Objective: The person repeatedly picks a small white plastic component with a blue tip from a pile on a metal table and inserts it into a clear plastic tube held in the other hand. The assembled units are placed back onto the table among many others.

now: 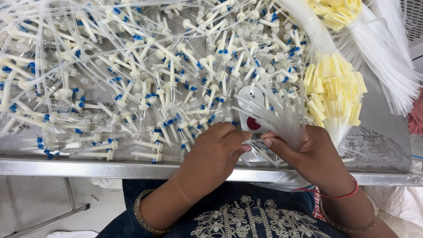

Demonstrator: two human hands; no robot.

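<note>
Head view, over a steel table (379,150) heaped with clear plastic parts.

— Desk: What do I caption here?

— Operator: I see two bare hands meeting at the near edge, right of centre. The right hand (315,154) is closed around a fanned bundle of thin translucent tubes (282,117), their free ends spraying up and to the left. The left hand (213,152) is curled, fingertips pinched at the base of that bundle; what it pinches, a single tube or a fitting, I cannot tell.

— Desk: Risks?

— Operator: By my judgement, the fan is loose, so a slackened hold could let tubes slide into the pile of drip chambers with blue tips (132,88) just beside it and tangle there. The near edge is close too; a dropped piece could roll off.

— Desk: And the tubes themselves?

— Operator: Slender, flexible, milky-clear, slightly curved. Just beyond them lies a white round disc with a red centre (251,108); to the far right stand bundles of pale yellow caps on tubing (332,88).
</note>
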